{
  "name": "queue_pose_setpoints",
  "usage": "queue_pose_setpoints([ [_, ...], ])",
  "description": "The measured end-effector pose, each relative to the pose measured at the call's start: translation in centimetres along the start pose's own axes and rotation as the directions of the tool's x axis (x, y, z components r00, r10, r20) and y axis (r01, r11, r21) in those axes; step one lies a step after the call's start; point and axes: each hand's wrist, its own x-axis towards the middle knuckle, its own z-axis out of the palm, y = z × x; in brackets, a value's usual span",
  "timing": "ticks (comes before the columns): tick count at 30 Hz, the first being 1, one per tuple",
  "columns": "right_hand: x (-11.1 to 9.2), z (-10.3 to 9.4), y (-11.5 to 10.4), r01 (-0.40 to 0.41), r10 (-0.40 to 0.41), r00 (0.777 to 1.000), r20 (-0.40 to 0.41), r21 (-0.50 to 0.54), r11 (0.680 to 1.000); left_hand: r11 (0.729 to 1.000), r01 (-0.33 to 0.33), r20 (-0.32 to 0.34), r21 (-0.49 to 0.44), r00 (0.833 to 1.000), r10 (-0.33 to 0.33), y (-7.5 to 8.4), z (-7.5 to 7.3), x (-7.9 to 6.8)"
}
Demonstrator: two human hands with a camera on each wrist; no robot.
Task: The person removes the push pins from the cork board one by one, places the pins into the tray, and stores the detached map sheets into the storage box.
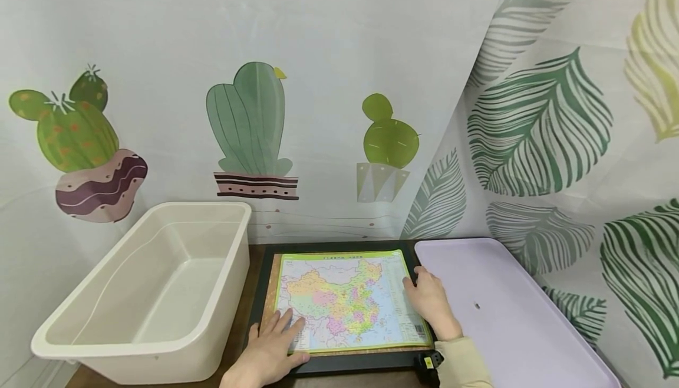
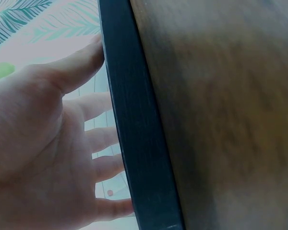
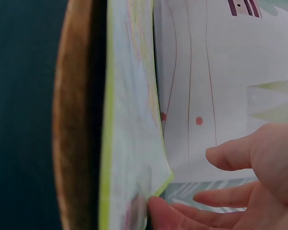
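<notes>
A colorful, glossy map sheet (image 1: 339, 299) with a lime-green border lies over a brown board (image 1: 270, 286) inside a black frame (image 1: 361, 363). My left hand (image 1: 269, 347) spreads its fingers over the map's lower left corner, thumb reaching across the bottom border. In the left wrist view, straight fingers (image 2: 105, 166) show beyond the frame's dark edge (image 2: 134, 110). At the map's right border lies my right hand (image 1: 428, 301), fingers loosely extended. The right wrist view has one fingertip at the edge of the map (image 3: 129, 105), the thumb apart from it.
A deep cream bin (image 1: 159, 367) stands left of the frame on a dark wooden table (image 1: 245, 299). Close along the right side lies a lilac tray (image 1: 504, 299) with a small dark spot. Behind everything hangs a cloth (image 1: 329, 140) printed with cacti and leaves.
</notes>
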Motion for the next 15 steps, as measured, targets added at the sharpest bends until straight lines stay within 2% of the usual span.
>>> queue_pose_setpoints([
  [10, 0.01, 0.58, -0.25, -0.021, 0.020, 0.997, 0.075, 0.004, 1.000, 1.000, 0.016, 0.016, 0.010, 1.000, -0.016, 0.16, -0.12, 0.01],
  [15, 0.48, 0.47, -0.04, -0.067, 0.057, 0.990, 0.132, 0.074, 0.995, 1.000, 0.004, 0.010, 0.011, 1.000, -0.005, 0.23, -0.19, -0.17],
])
